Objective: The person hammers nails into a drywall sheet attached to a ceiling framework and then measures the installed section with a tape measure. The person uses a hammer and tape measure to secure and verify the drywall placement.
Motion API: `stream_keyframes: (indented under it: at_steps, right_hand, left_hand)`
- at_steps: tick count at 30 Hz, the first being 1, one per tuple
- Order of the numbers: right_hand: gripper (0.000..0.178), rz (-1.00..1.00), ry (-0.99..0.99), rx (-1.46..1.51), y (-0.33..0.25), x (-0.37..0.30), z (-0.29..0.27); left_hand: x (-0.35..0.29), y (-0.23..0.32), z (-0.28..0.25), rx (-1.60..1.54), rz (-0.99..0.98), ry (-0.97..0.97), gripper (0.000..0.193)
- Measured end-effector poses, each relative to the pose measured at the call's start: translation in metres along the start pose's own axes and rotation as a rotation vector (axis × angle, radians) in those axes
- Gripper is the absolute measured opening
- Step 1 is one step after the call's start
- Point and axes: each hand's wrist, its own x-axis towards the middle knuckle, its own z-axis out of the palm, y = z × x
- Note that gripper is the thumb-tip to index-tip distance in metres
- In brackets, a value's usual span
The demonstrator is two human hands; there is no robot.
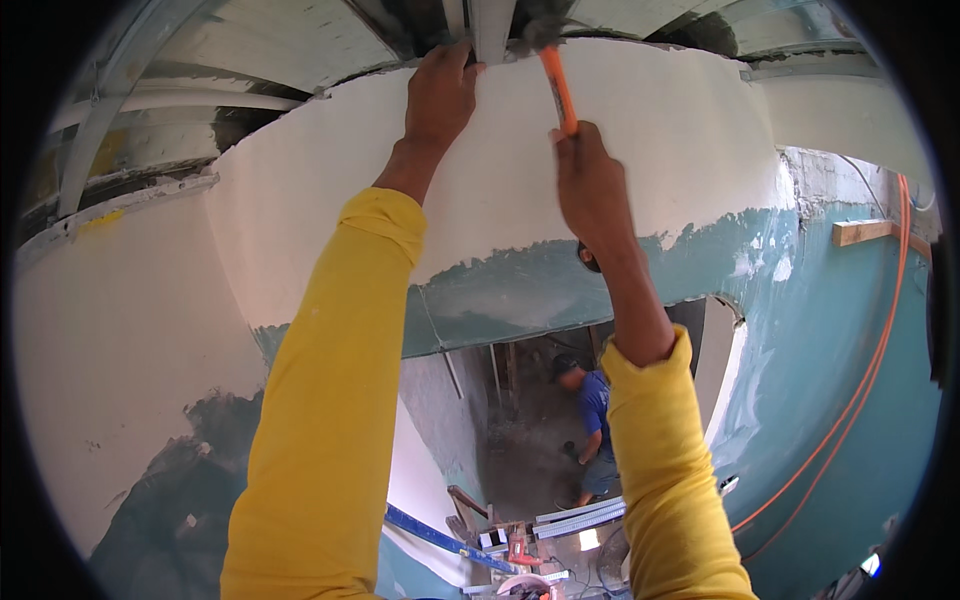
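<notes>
We see the right hand (pixel 592 190) closed around the lower end of the orange handle of a hammer (pixel 561 95), its dark head blurred up at the top edge of the white wall (pixel 660 120), just beside a metal strip (pixel 492 30) of the ceiling frame. The left hand (pixel 443 92) is raised to the same edge on the strip's other side, fingers bent upward; their tips are hidden, so we cannot tell whether they pinch anything or only brace there. Our main worry is those fingers: with the hammer head so near, a glancing blow or a slip off the strip could catch the thumb. Because both arms reach high overhead, aim may be poor, and a tired or sweaty grip could let the handle twist or slide out. We also judge that hard knocks could crack the wall's ragged top edge or shake grit down toward the eyes. Anything dropped might fall among the things below, where a red drill (pixel 520 548) lies, or bounce through the opening toward the co-worker in a blue shirt (pixel 594 405). The orange cord (pixel 868 375) hangs well apart at the right, so we think snagging there less likely.
</notes>
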Motion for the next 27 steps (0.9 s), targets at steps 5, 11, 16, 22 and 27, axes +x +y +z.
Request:
stream_keyframes:
  at_steps: [5, 11, 16, 22, 27]
  right_hand:
    - [0.027, 0.066, 0.337, 0.379, 0.000, -0.025, -0.023]
    - [0.018, -0.375, 1.095, 1.038, -0.037, -0.014, -0.050]
    - [0.030, 0.126, 0.112, 0.103, 0.004, -0.002, 0.000]
    - [0.031, -0.094, 0.782, 0.975, -0.033, -0.024, -0.055]
    - [0.027, 0.051, 0.519, 0.636, -0.005, -0.011, -0.008]
  left_hand:
    - [-0.004, -0.007, -0.005, 0.047, 0.016, -0.014, 0.032]
    - [0.005, 0.003, 0.004, -0.006, 0.004, 0.042, 0.027]
    - [0.006, 0.005, 0.001, 0.009, 0.008, 0.005, 0.027]
    - [0.000, -0.001, -0.009, 0.017, -0.011, -0.017, 0.028]
    - [0.000, 0.001, -0.004, 0.010, 0.019, 0.042, 0.023]
